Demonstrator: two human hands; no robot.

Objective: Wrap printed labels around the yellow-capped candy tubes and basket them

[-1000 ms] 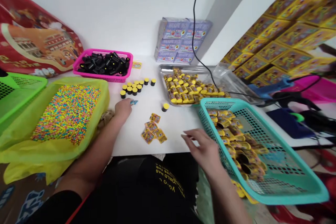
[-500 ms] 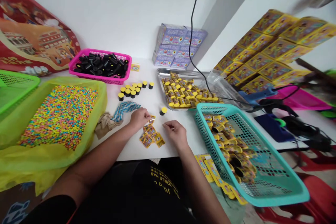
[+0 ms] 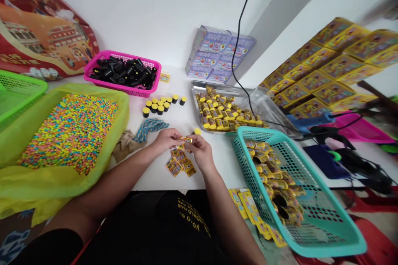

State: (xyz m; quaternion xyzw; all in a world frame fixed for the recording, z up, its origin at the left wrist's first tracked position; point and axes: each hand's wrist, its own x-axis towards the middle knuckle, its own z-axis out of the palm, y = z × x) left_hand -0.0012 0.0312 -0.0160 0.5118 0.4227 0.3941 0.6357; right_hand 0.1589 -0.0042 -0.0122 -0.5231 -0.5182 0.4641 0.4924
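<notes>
Over the front of the table, my left hand [image 3: 166,140] pinches one end of a small yellow printed label [image 3: 186,139]. My right hand [image 3: 202,153] is closed at the label's other end, fingertips on or against it. Just below both hands lies a small pile of similar yellow labels [image 3: 180,164] on the white tabletop. Behind my right hand stands a yellow-capped canister [image 3: 197,131], its lower part hidden. Farther back, several black canisters with yellow caps [image 3: 160,109] stand in a cluster.
Left: a yellow-lined bin of colourful candies [image 3: 74,128], cloths [image 3: 149,127]. Behind: a pink basket of black canisters [image 3: 152,87], a metal tray [image 3: 194,87] of labelled canisters, purple boxes [image 3: 214,54]. Right: a teal basket [image 3: 323,182], stacked yellow boxes [image 3: 323,70], a hanging black cable [image 3: 238,37].
My right hand has moved left and up to meet my left hand at the label, now covering part of the lone canister. The camera view has shifted slightly.
</notes>
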